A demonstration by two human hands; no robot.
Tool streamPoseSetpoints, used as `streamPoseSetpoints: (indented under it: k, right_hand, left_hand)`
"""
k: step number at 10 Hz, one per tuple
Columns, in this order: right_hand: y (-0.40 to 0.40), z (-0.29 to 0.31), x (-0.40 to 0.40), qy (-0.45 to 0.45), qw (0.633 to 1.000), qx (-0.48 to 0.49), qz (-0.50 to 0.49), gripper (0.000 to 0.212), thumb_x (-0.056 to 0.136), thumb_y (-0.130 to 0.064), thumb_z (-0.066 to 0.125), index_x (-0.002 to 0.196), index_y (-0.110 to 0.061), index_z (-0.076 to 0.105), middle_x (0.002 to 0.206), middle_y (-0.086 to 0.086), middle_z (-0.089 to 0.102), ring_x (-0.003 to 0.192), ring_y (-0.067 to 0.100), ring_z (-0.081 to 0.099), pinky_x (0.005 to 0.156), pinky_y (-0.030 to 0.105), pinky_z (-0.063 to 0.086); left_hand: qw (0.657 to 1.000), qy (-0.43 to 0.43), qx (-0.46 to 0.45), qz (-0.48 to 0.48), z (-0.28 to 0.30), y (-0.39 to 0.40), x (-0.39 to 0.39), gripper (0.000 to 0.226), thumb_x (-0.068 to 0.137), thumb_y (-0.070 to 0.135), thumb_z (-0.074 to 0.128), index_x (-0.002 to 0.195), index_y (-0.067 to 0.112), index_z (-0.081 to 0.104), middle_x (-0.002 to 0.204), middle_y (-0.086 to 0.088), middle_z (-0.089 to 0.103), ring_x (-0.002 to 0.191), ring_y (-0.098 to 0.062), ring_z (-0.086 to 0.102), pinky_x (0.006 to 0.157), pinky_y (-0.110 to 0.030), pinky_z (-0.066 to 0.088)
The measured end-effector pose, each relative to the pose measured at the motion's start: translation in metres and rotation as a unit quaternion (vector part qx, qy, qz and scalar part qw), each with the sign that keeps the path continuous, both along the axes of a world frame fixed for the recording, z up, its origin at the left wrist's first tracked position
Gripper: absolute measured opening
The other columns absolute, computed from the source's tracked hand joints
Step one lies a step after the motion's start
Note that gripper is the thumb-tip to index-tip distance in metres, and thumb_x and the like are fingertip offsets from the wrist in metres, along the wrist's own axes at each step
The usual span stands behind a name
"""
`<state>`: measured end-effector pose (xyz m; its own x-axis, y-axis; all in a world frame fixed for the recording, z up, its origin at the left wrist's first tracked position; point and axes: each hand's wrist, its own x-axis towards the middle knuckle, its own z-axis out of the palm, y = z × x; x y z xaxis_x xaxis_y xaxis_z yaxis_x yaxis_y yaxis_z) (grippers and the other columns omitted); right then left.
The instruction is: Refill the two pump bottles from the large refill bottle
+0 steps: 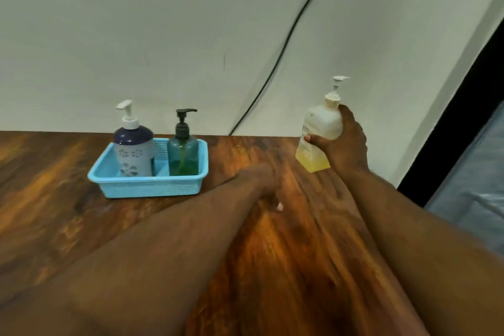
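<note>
The bench carries the work, running wood-grained beneath both forearms. To the left of the left hand stands the blue basket, which holds the two pump bottles upright: the purple-and-white pump bottle on its left side and the green pump bottle on its right, both with pumps fitted. The refill bottle is in the right hand, whose fingers and thumb wrap its body; the bottle is tilted and appears lifted off the bench, with yellow liquid filling only its lower part and its white pump still screwed on. The left hand rests near the bench surface between basket and refill bottle; it is blurred, grips nothing visible, and its finger posture cannot be read. The step in hand is judged to be bringing the refill bottle into working position. Keep the grip low and firm on the body, set the bottle upright before unscrewing its pump, and open one pump bottle before any pouring.
</note>
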<state>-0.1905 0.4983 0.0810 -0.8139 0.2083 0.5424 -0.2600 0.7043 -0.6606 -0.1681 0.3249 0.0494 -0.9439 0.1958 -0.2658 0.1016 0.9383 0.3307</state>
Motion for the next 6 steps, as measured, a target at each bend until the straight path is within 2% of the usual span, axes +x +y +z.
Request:
streamPoseSetpoints:
  k: [1, 2, 3, 4, 5, 6]
  right_hand:
    - [0.022, -0.009, -0.042, -0.004, 1.000, 0.015, -0.022, 0.089, 0.061, -0.048, 0.083, 0.134, -0.030, 0.038, 0.119, 0.008, 0.056, 0.109, 0.030, 0.056, 0.085, 0.038, 0.044]
    - [0.033, -0.017, -0.071, -0.002, 0.999, 0.020, -0.026, 0.090, 0.061, -0.048, 0.083, 0.135, -0.027, 0.036, 0.120, 0.008, 0.055, 0.109, 0.029, 0.056, 0.085, 0.039, 0.047]
    - [0.043, -0.029, -0.093, -0.007, 0.999, 0.012, -0.033, 0.089, 0.063, -0.047, 0.083, 0.136, -0.024, 0.036, 0.120, 0.008, 0.054, 0.108, 0.026, 0.055, 0.082, 0.035, 0.046]
    - [0.047, -0.044, -0.106, -0.023, 0.999, -0.007, -0.044, 0.087, 0.065, -0.048, 0.082, 0.135, -0.024, 0.037, 0.120, 0.007, 0.055, 0.109, 0.026, 0.055, 0.080, 0.033, 0.043]
    - [0.045, -0.055, -0.108, -0.057, 0.996, -0.021, -0.058, 0.092, 0.068, -0.049, 0.079, 0.141, -0.027, 0.028, 0.126, 0.008, 0.051, 0.114, 0.029, 0.053, 0.083, 0.035, 0.042]
    - [0.038, -0.045, -0.092, -0.076, 0.990, -0.046, -0.108, 0.107, 0.067, -0.055, 0.078, 0.148, -0.033, 0.011, 0.139, 0.010, 0.041, 0.124, 0.031, 0.048, 0.095, 0.044, 0.043]
  left_hand:
    - [0.999, -0.014, -0.022, -0.039, -0.001, 0.030, -0.037, 0.097, 0.074, 0.039, 0.084, 0.151, 0.016, 0.030, 0.155, -0.010, 0.035, 0.141, -0.034, 0.036, 0.114, -0.048, 0.035]
    - [0.995, -0.064, -0.049, -0.057, -0.012, 0.044, -0.056, 0.101, 0.074, 0.043, 0.082, 0.154, 0.020, 0.025, 0.159, -0.009, 0.028, 0.145, -0.036, 0.028, 0.117, -0.053, 0.028]
    - [0.996, -0.054, -0.060, -0.030, -0.024, 0.046, -0.067, 0.109, 0.063, 0.047, 0.088, 0.152, 0.024, 0.030, 0.158, -0.011, 0.027, 0.144, -0.040, 0.028, 0.114, -0.059, 0.030]
    - [0.995, -0.055, -0.068, -0.038, -0.025, 0.046, -0.073, 0.113, 0.060, 0.049, 0.089, 0.152, 0.027, 0.028, 0.157, -0.014, 0.021, 0.142, -0.042, 0.030, 0.113, -0.057, 0.033]
    - [0.996, -0.051, -0.058, -0.032, -0.023, 0.047, -0.072, 0.113, 0.058, 0.050, 0.090, 0.151, 0.029, 0.028, 0.155, -0.013, 0.022, 0.140, -0.041, 0.032, 0.111, -0.056, 0.035]
    - [1.000, -0.005, -0.020, -0.007, -0.025, 0.036, -0.061, 0.105, 0.056, 0.054, 0.089, 0.145, 0.030, 0.037, 0.147, -0.009, 0.036, 0.134, -0.038, 0.041, 0.104, -0.053, 0.044]
